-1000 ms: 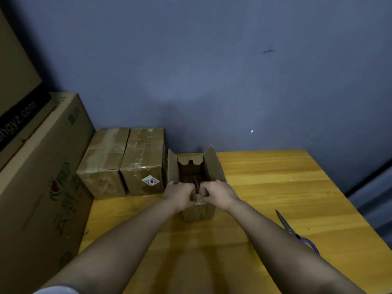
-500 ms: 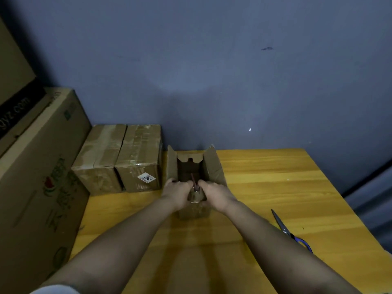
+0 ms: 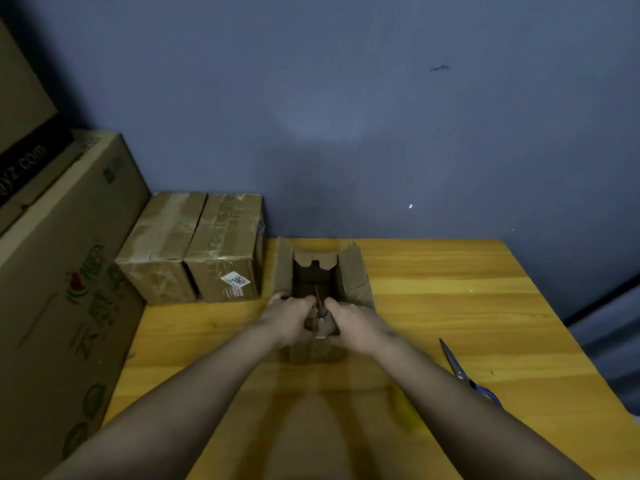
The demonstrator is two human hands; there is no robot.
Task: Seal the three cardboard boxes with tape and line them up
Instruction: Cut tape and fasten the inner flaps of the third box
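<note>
Two taped boxes sit mid-left, touching. Left hand and right hand, each grip curled on the near flap of the open box at centre tabletop. Cardboard looks light, stiff; hold by flap edges.

Dim, bluish room; a soft pale patch of light glows on the wall at upper centre. Edges bow outward, forearms slightly blurred.

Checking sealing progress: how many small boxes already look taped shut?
2. The left taped box and the labelled taped box sit side by side at the table's back-left; the open box isn't sealed.
</note>
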